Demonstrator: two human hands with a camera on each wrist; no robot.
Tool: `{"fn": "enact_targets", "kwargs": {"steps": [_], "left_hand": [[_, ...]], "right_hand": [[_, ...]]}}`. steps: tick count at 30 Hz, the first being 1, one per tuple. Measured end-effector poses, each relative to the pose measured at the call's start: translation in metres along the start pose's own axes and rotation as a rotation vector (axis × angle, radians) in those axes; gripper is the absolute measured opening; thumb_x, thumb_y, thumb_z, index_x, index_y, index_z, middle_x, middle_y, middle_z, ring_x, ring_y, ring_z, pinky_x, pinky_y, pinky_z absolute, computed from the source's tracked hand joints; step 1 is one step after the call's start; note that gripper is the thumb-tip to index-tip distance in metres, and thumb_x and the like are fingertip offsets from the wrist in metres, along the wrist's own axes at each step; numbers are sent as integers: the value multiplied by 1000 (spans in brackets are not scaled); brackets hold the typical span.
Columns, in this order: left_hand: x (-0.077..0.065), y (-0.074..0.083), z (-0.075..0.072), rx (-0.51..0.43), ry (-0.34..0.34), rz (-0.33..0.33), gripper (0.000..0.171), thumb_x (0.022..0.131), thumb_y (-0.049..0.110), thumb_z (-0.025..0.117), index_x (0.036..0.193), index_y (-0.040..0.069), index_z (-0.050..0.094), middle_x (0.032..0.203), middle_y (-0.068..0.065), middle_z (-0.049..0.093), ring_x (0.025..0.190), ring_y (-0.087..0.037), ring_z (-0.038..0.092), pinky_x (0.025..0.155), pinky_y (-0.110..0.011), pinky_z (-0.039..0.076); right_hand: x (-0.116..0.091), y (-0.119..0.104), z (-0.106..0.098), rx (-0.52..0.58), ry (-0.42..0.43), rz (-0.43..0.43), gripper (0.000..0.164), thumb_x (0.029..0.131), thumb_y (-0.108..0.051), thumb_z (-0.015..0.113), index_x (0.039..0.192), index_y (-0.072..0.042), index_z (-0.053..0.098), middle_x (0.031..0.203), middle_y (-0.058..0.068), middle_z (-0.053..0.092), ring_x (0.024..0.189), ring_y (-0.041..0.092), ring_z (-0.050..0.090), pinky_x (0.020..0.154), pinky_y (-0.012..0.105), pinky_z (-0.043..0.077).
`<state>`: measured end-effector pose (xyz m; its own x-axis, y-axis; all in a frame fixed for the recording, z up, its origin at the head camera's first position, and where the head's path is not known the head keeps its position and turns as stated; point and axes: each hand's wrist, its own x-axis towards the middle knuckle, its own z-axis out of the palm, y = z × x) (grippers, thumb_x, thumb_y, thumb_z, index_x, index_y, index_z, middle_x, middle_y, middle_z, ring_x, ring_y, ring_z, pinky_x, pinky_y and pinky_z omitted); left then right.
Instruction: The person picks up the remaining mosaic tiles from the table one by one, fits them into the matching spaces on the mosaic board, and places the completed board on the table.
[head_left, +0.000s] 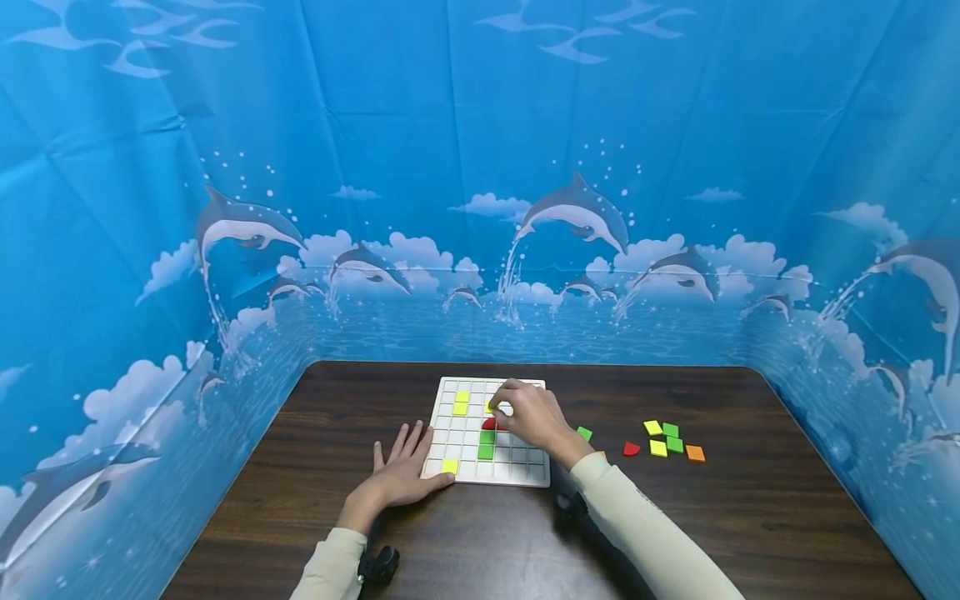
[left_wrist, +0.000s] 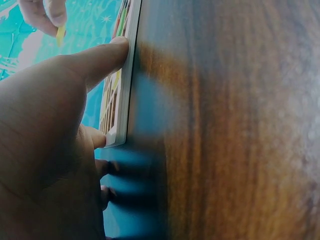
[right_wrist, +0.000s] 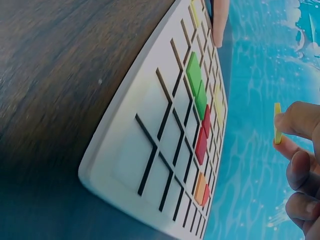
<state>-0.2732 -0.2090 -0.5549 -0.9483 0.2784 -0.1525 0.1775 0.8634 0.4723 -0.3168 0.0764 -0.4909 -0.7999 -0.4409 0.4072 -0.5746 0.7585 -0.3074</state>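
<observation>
A white gridded board (head_left: 517,472) lies on the dark wooden table. My left hand (head_left: 397,477) rests at its left side with fingers spread, the thumb on the near edge. Between thumb and finger, my right hand (head_left: 531,414) pinches a thin yellow tile (right_wrist: 277,122), held above the board and apart from it. On the grid sit two yellow tiles (head_left: 461,403), another yellow tile (head_left: 450,466) near the lower left, two green tiles (head_left: 486,445) and red pieces (head_left: 489,424). An orange piece (right_wrist: 200,188) beside a red one shows in the right wrist view; my right hand covers that area in the head view.
Right of the board lie loose pieces: a green tile (head_left: 584,433), a red piece (head_left: 632,448), yellow tiles (head_left: 657,448), green tiles (head_left: 674,445) and an orange tile (head_left: 695,453). A blue dolphin-print curtain (head_left: 465,167) surrounds the table's back and sides.
</observation>
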Motion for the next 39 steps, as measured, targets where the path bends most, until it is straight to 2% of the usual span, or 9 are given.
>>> {"fn": "enact_targets", "kwargs": {"steps": [5,9,16,19,23,33,39], "left_hand": [[-5,6,-4,-2,-4,-9,113,90,83,58,172,14,22,180,-17,9,167,-43,-3,117,-83,-16],[-9,14,-8,-3,-8,-30,112,91,80,61,172,13,23,180,-17,10,167,-42,-1,120,-81,-14],[-3,7,-2,37,-17,-59,109,93,79,59,173,16,19,181,-11,7,168,-37,-2,124,-78,-12],[-3,7,-2,34,-15,-58,111,91,82,57,173,16,20,181,-13,7,168,-39,-2,122,-79,-12],[-3,3,0,12,7,-26,114,90,87,53,172,16,21,181,-15,9,167,-42,-2,119,-82,-14],[-2,0,1,9,-7,-18,114,90,86,56,173,16,21,181,-15,8,167,-43,-2,117,-83,-15],[-3,2,-1,11,-5,-5,111,92,84,55,173,16,19,181,-16,7,167,-43,-2,118,-83,-15]], "right_hand": [[5,-5,5,-1,-14,-7,9,95,-22,81,102,-22,85,113,-3,77,90,14,75,58,24,48],[9,-9,10,1,-27,-13,9,94,-22,81,103,-22,85,113,-3,76,89,14,73,58,26,48],[15,-17,16,9,-50,-27,9,96,-21,80,103,-21,85,114,-2,77,93,15,75,63,28,53],[17,-20,20,16,-68,-34,9,97,-22,79,104,-21,85,115,-1,77,95,16,75,65,29,55],[21,-22,27,20,-76,-48,9,97,-22,79,104,-21,85,115,-1,77,92,15,75,60,25,51],[30,-29,42,-16,-94,-47,9,96,-23,80,103,-22,86,108,-5,77,86,11,73,56,20,46],[34,-33,49,-74,-94,-62,8,96,-25,81,103,-23,86,104,-6,78,85,10,73,58,22,50]]}}
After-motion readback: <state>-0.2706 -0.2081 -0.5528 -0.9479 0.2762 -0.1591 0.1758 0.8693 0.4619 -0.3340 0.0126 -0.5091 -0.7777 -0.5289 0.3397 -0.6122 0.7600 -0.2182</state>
